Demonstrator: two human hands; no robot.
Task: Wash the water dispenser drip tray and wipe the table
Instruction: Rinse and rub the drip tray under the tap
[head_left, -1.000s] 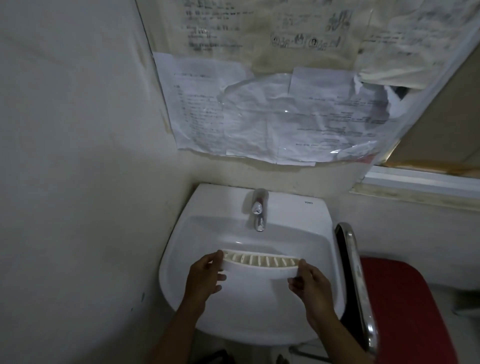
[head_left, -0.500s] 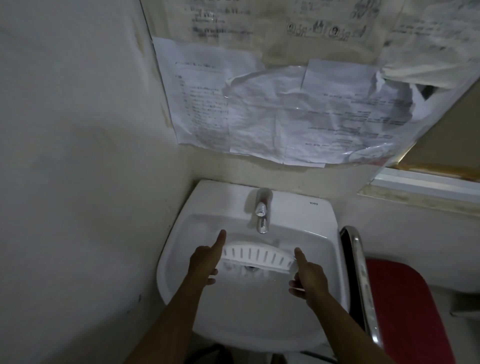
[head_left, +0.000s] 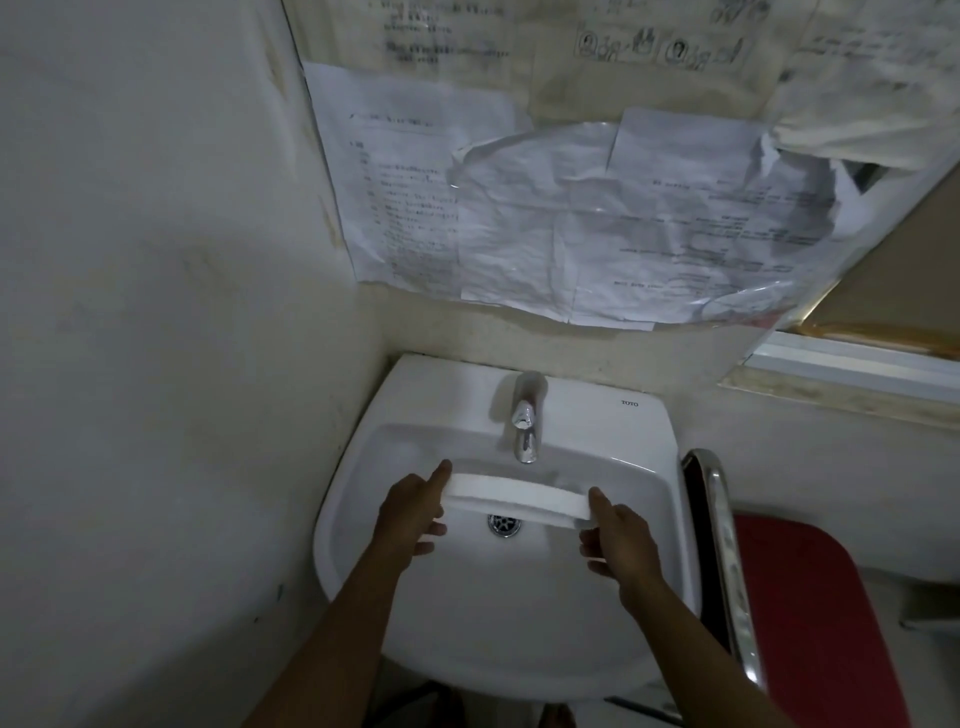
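We hold the drip tray (head_left: 519, 500) over the sink (head_left: 493, 623), our left hand (head_left: 410, 514) closed on one end and our right hand (head_left: 618, 540) on the other, its plain side facing us, just in front of the faucet (head_left: 524, 426). No water runs that we can see, so the washing looks barely begun; the wiping remains. The basin holds nothing, its drain (head_left: 504, 524) bare below the tray.
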